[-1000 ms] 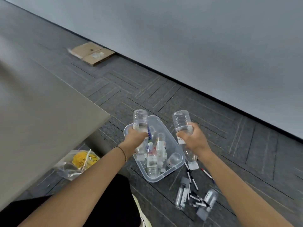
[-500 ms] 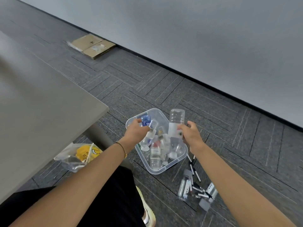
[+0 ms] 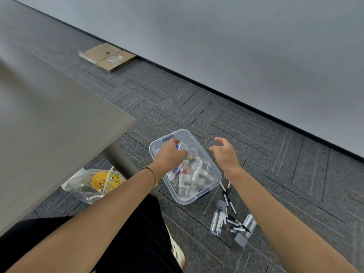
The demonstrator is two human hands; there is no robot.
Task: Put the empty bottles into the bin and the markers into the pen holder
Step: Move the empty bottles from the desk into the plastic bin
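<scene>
Clear bin (image 3: 213, 175) full of empty bottles (image 3: 185, 180)

Clear bin (image 3: 213, 175); grey striped carpet (image 3: 256, 146); yellow-printed bag (image 3: 94, 184); black-white markers (image 3: 229, 203).

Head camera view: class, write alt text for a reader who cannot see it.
Two bare hands hover over a clear plastic bin of empty bottles on grey carpet: the left hand reaches into it, and the right hand hangs open beside it, holding nothing. Two more bottles and scattered markers lie on the floor nearby.
</scene>
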